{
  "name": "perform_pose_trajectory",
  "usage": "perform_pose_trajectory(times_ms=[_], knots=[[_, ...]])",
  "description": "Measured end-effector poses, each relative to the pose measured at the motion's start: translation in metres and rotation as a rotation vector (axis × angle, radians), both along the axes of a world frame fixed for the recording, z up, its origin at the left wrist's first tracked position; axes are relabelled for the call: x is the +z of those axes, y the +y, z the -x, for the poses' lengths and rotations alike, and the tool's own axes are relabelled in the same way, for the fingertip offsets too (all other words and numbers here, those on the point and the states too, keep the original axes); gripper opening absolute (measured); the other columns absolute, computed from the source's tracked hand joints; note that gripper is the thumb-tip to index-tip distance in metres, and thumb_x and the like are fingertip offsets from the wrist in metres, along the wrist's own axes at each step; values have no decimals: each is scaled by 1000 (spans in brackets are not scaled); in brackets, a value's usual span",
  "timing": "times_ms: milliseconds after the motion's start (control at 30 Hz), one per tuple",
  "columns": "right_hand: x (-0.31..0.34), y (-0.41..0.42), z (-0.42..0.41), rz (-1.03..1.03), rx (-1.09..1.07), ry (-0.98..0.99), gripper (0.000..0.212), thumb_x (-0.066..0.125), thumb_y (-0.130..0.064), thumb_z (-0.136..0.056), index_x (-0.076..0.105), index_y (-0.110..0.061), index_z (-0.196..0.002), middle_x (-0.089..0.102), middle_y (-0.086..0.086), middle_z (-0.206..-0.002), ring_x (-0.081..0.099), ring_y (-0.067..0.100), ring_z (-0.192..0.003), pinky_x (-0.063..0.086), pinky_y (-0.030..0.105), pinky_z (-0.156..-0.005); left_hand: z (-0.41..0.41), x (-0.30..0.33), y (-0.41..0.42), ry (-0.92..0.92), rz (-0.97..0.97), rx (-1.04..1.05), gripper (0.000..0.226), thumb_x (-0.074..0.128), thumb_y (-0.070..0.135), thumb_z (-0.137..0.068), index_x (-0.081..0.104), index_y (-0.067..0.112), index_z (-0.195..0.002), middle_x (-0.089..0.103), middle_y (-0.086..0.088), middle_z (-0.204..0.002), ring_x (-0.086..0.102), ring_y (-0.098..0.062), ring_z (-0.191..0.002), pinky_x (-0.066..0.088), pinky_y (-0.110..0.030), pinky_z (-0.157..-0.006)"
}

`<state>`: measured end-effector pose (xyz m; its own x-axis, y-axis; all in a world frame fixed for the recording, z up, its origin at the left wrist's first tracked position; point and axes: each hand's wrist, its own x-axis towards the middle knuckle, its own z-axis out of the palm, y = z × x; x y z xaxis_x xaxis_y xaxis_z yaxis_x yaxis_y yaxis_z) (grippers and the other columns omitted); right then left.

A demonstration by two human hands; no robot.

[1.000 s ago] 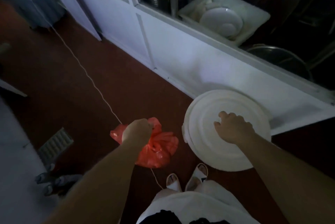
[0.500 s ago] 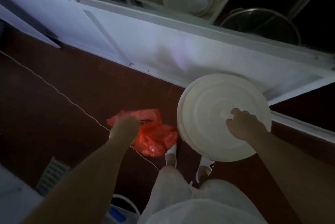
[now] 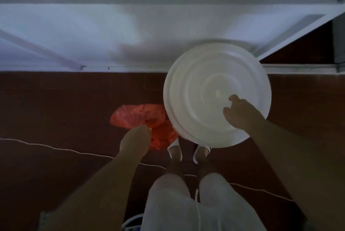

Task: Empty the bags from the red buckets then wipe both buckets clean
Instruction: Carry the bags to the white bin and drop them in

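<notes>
A crumpled orange-red plastic bag (image 3: 139,116) hangs just above the dark red floor, left of centre. My left hand (image 3: 135,141) is closed on the bag's gathered top. A round white lid (image 3: 201,88) with raised rings fills the middle right of the view. My right hand (image 3: 240,115) grips the lid at its near right edge, fingers curled on its top. What is under the lid is hidden. No red bucket shows.
A white cabinet base (image 3: 130,31) runs across the top, meeting the floor just behind the lid. A thin white cord (image 3: 56,149) crosses the floor under my arms. My feet in white sandals (image 3: 175,153) stand below the lid. A white-and-blue object (image 3: 130,224) peeks at the bottom edge.
My view has tilted down and swung toward the cabinet. The bag and lid now sit closer together, the bag lower near the floor. My right hand has shifted to the lid's near right edge.
</notes>
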<state>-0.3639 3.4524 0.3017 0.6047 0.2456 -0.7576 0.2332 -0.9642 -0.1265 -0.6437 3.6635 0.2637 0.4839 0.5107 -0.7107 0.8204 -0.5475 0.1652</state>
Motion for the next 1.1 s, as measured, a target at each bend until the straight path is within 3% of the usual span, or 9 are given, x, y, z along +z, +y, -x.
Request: perform_pose_trajectory(times_ms=[67, 267, 400, 500, 767, 933, 1100], knots=[[-25, 3, -2, 6, -56, -1, 61, 42, -37, -93, 28, -23, -150, 52, 15, -130, 56, 38, -111, 51, 51, -94, -8, -19, 7, -7, -42, -58, 41, 36, 37, -113, 65, 9, -120, 70, -18, -119, 65, -37, -113, 48, -43, -92], [-108, 15, -12, -11, -181, -41, 62, 42, -40, -97, 19, -22, -152, 49, 18, -133, 56, 43, -113, 50, 53, -94, -24, -89, 16, -18, -35, -154, 39, 39, 39, -111, 64, 11, -102, 67, -12, -94, 67, -36, -99, 41, -40, -76], [-159, 22, -27, 6, -280, -105, 72, 44, -46, -99, 8, -24, -157, 43, 21, -139, 53, 45, -121, 45, 52, -97, -37, -133, 18, -13, -19, -214, 38, 40, 38, -111, 63, 11, -98, 69, -14, -96, 66, -36, -95, 40, -38, -73], [-189, 20, -37, -8, -294, -147, 68, 45, -47, -100, 14, -21, -154, 45, 22, -135, 54, 45, -119, 46, 50, -93, -46, -158, 19, 15, -5, -233, 38, 40, 38, -111, 62, 11, -97, 69, -14, -95, 66, -36, -93, 44, -41, -74], [-239, 2, -38, -72, -29, -437, 58, 45, -54, -100, 28, -19, -144, 61, 19, -102, 66, 43, -87, 42, 39, -60, -62, -201, 19, 77, 1, -259, 39, 40, 36, -111, 62, 6, -100, 69, -19, -99, 66, -42, -97, 45, -43, -75], [-245, -9, -44, -150, 103, -501, 53, 47, -55, -99, 36, -18, -135, 63, 18, -87, 65, 41, -73, 40, 36, -55, -68, -210, 12, 101, 16, -247, 39, 42, 35, -110, 65, 3, -112, 70, -24, -107, 66, -46, -104, 50, -48, -83], [-247, -8, -54, -211, 146, -441, 51, 51, -49, -99, 37, -16, -134, 55, 13, -77, 64, 40, -74, 42, 36, -57, -71, -213, 9, 107, 15, -208, 38, 42, 34, -110, 66, 5, -115, 71, -24, -109, 65, -46, -105, 48, -46, -82]])
